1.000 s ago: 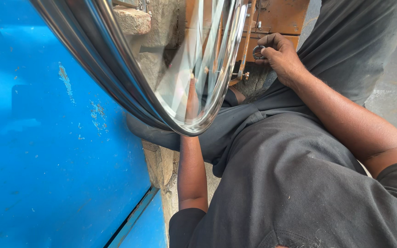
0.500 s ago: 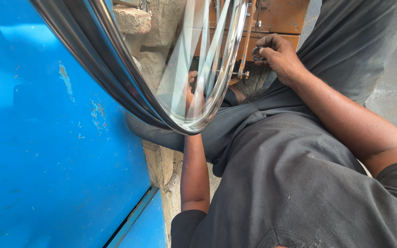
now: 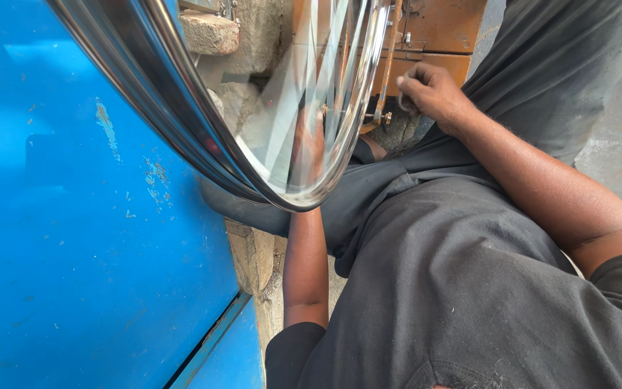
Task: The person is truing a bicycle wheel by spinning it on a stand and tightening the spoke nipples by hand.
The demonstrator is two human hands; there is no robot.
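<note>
While the spokes blur into pale streaks across the chrome wheel rim [image 3: 203,137], as they did half a second ago, the wheel is evidently spinning on, and the right hand [image 3: 430,90] has lifted slightly and drawn its fingers together, pinching what looks like a small pale thing beside the metal bracket [image 3: 383,115] of the orange-brown stand [image 3: 440,29]; I cannot make out what the pinched thing is. The left hand [image 3: 309,144] sits behind the spinning spokes, inside the rim's loop, blurred by them, so whether it is spread or closed cannot be told. The rim hangs up and to the left of the right hand, its lower edge just above the left forearm. A blue painted panel [image 3: 73,252] fills the far left, rough stone blocks [image 3: 214,32] stand beyond the rim, and the person's grey-clad knee lies between both hands and the floor.
</note>
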